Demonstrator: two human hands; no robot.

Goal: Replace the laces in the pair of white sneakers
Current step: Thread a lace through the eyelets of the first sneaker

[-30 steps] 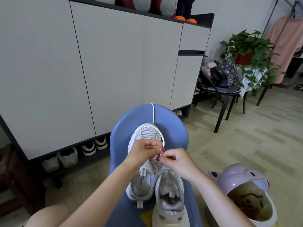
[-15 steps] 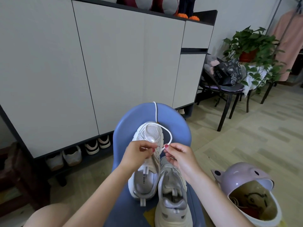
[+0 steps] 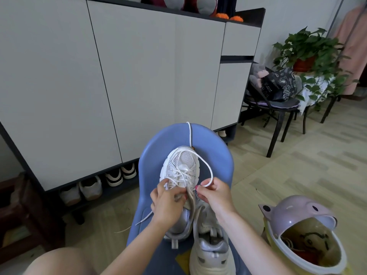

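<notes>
Between the right hand's [image 3: 215,195] pinching fingers [image 3: 200,190] runs the white lace [image 3: 208,170]; left hand [image 3: 165,203] grips sneaker [image 3: 181,167].

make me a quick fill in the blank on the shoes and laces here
1. Both sneakers rest on a ____ chair.
2. The right hand pinches a white ____ that loops out past the far sneaker.
3. The left hand works at the ____ sneaker, not the near sneaker.

Missing words: blue; lace; far
</notes>
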